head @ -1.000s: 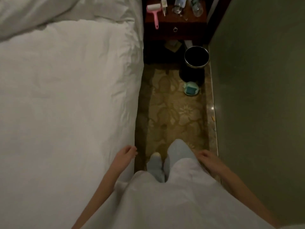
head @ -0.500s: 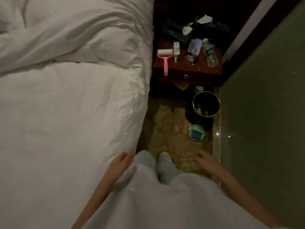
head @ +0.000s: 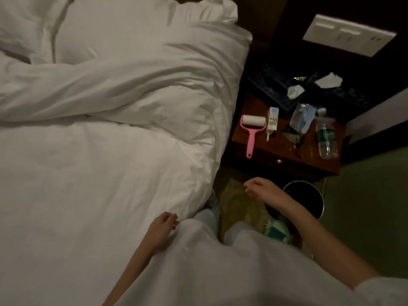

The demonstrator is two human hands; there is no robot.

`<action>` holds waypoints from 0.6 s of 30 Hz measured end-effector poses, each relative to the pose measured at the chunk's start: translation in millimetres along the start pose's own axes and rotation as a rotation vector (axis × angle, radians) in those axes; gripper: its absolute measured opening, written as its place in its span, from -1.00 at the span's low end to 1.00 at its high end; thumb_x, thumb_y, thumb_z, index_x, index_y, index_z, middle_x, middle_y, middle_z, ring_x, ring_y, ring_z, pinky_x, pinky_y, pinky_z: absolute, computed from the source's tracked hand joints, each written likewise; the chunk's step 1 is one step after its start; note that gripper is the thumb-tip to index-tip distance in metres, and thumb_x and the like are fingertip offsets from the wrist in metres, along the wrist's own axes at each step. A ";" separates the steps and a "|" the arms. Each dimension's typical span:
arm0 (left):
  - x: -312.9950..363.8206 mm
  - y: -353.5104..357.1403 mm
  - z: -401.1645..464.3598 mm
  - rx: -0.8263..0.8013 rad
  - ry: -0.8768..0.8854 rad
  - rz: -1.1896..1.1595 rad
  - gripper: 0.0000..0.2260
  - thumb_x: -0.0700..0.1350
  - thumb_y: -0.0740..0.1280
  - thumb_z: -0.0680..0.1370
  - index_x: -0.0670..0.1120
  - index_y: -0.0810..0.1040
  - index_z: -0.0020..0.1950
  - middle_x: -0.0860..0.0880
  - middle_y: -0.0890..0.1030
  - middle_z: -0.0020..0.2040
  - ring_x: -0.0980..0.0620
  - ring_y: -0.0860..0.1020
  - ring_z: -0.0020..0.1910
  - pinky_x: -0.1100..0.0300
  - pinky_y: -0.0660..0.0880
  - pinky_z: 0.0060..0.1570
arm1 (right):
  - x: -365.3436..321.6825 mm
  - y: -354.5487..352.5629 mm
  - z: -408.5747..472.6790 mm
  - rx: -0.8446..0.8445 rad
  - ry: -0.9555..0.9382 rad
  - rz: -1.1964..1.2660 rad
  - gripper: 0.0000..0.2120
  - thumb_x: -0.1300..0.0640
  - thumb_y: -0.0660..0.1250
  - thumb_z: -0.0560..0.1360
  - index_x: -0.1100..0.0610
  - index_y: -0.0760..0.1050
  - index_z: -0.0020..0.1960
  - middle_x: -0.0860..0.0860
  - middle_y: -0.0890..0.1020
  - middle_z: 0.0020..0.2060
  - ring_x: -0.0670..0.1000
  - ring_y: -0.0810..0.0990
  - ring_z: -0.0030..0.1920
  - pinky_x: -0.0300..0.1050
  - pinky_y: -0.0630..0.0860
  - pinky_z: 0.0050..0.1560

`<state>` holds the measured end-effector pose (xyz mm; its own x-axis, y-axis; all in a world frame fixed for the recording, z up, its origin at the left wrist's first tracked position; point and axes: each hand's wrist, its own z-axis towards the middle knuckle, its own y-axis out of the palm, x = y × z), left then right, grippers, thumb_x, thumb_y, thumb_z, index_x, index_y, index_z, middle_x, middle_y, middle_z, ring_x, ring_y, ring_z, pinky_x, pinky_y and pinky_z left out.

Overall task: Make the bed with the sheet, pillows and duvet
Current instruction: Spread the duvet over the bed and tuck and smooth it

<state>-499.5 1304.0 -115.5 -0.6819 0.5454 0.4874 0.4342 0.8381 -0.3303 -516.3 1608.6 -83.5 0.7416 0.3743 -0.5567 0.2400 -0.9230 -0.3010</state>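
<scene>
A white sheet (head: 88, 184) covers the bed on the left and hangs over its right edge. Across the head end lies a bunched white duvet (head: 136, 85), and a white pillow (head: 123, 25) shows behind it. My left hand (head: 162, 228) hangs by the bed's edge beside my white shirt, fingers loosely curled, holding nothing. Raised over the carpet in front of the nightstand, my right hand (head: 259, 187) has its fingers loosely curled and holds nothing.
A dark wooden nightstand (head: 284, 155) stands right of the bed with a pink lint roller (head: 251, 133), a small carton, a water bottle (head: 326, 138) and tissue boxes. A black bin (head: 309, 195) and a green object (head: 277, 231) sit on the narrow carpet strip. A green wall closes the right.
I have walked toward the head of the bed, so the nightstand and duvet are nearer. My right hand has lifted forward and to the left; the left still hangs by the bed edge.
</scene>
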 end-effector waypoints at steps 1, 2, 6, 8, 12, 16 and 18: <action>25.9 -2.3 12.8 -0.009 0.042 0.007 -0.81 -0.10 0.17 0.63 -0.14 0.54 0.01 -0.10 0.63 -0.04 0.00 0.58 -0.10 0.30 0.41 -0.23 | -9.8 -8.2 9.7 0.000 -0.007 0.007 -0.82 0.07 0.18 0.62 0.07 0.52 0.11 0.00 0.60 0.01 -0.05 0.58 0.04 -0.13 0.47 0.12; 53.4 -4.3 26.5 -0.021 0.084 0.011 -0.82 -0.10 0.18 0.63 -0.12 0.55 -0.01 -0.08 0.64 -0.06 -0.01 0.59 -0.08 0.29 0.43 -0.20 | -19.8 -16.2 19.2 -0.002 -0.015 0.012 -0.83 0.07 0.18 0.62 0.07 0.52 0.11 0.01 0.60 0.01 -0.05 0.57 0.04 -0.16 0.47 0.09; 159.4 -11.3 69.5 -0.064 0.203 0.092 -0.81 -0.07 0.18 0.63 -0.13 0.54 0.02 -0.06 0.64 -0.04 0.00 0.60 -0.02 0.31 0.44 -0.12 | -51.5 -44.6 56.6 -0.025 -0.020 -0.036 -0.79 0.10 0.20 0.61 0.15 0.54 0.12 0.09 0.61 0.03 -0.04 0.56 0.00 -0.31 0.44 -0.05; 207.7 -14.6 91.3 -0.071 0.236 0.074 -0.80 -0.05 0.19 0.62 -0.12 0.54 0.05 -0.04 0.64 -0.01 0.05 0.59 -0.01 0.37 0.41 -0.16 | -69.5 -57.0 81.6 -0.069 -0.028 -0.063 -0.82 0.09 0.20 0.61 0.12 0.55 0.08 0.08 0.61 0.03 -0.02 0.57 0.04 -0.20 0.48 0.08; 291.0 -25.2 138.1 0.056 0.424 0.195 -0.80 -0.02 0.23 0.61 -0.10 0.54 0.12 0.03 0.59 0.04 0.07 0.55 0.04 0.27 0.41 -0.02 | -119.6 -87.7 151.8 -0.104 -0.116 -0.158 -0.87 0.11 0.23 0.60 0.09 0.54 0.06 0.00 0.61 -0.06 -0.18 0.59 -0.11 -0.23 0.50 0.04; 360.8 -59.0 193.7 0.521 0.902 0.520 -0.68 -0.06 0.25 0.51 -0.16 0.52 0.21 -0.09 0.56 0.17 -0.09 0.53 0.17 0.12 0.42 0.14 | -194.1 -124.8 227.8 0.127 -0.382 -0.318 -0.61 0.09 0.29 0.56 0.15 0.38 0.35 0.07 0.45 0.22 0.03 0.43 0.26 -0.17 0.36 0.19; 397.5 -82.3 229.3 0.618 1.016 0.816 -0.50 -0.06 0.29 0.42 -0.13 0.44 0.36 -0.14 0.45 0.38 -0.16 0.39 0.38 -0.09 0.31 0.33 | -236.9 -142.2 262.0 0.298 -0.547 -0.420 -0.43 0.09 0.31 0.53 0.12 0.20 0.47 0.09 0.30 0.40 0.08 0.25 0.39 -0.07 0.22 0.34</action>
<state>-941.2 1448.7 -79.9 0.4481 0.8547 0.2620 -0.0077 0.2968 -0.9549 -890.2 1674.6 -111.6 0.1896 0.7526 -0.6306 0.1972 -0.6584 -0.7264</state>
